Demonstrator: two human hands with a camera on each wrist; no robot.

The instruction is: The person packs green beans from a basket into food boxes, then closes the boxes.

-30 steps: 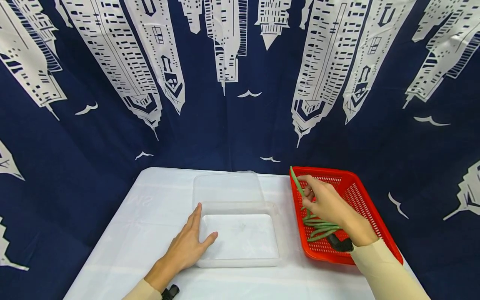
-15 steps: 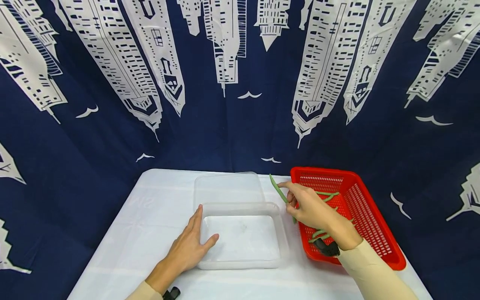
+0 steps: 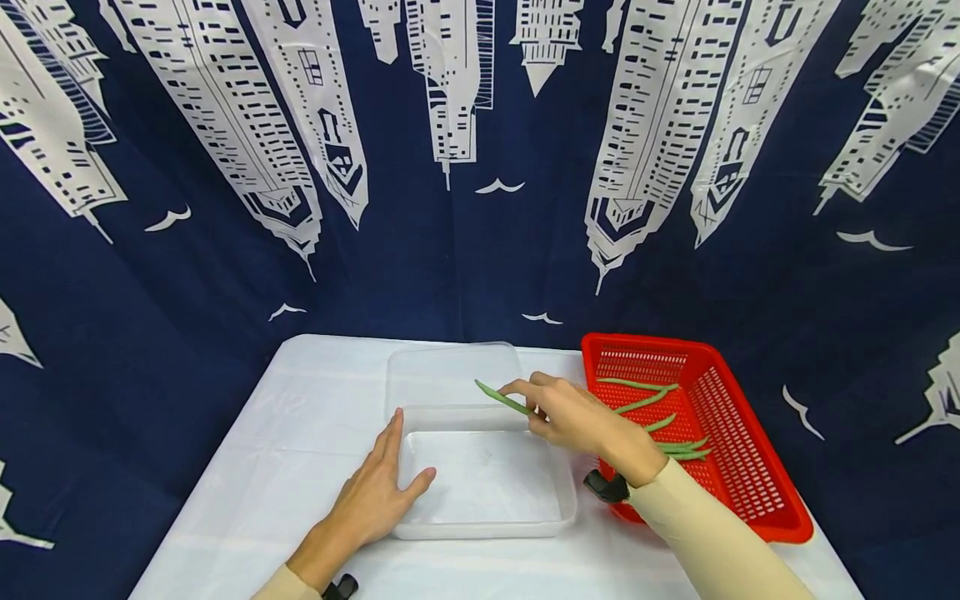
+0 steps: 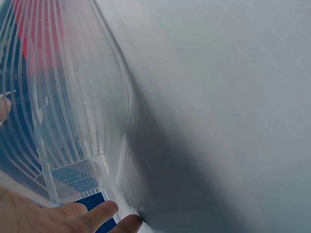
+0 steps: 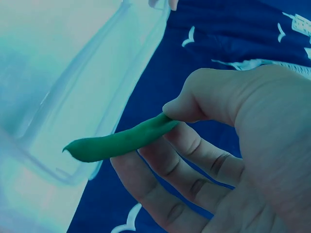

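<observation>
Over the far right part of a translucent rectangular plastic container (image 3: 480, 531), right hand (image 3: 573, 417) pinches one slender green bean (image 5: 116, 144) between thumb and fingers. Left hand (image 3: 378, 483), fingers extended, thumb spread apart, lies at the container's left edge. Surface: white table (image 3: 262, 450); beyond, navy cloth (image 3: 450, 267) printed with white buildings. Bean projects leftward from right fingertips; other beans (image 3: 678, 449) lie in red perforated plastic basket (image 3: 750, 450).
</observation>
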